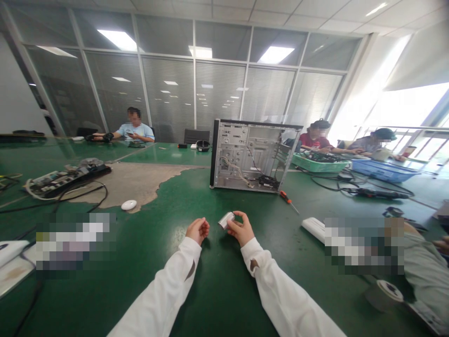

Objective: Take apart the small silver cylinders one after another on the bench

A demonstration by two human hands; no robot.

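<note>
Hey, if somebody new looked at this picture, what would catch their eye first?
Probably the open computer case, standing on the green table beyond the hands, its inside showing. Next, perhaps, the small silvery cylinder in the right hand, and the orange-handled screwdriver lying by the case's lower right corner. The ragged grey patch to the left also stands out against the green.

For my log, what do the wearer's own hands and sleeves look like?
The left hand and right hand are bare, without gloves. Loose, wrinkled white sleeves reach the wrists, each with a slit opening near its end.
</note>
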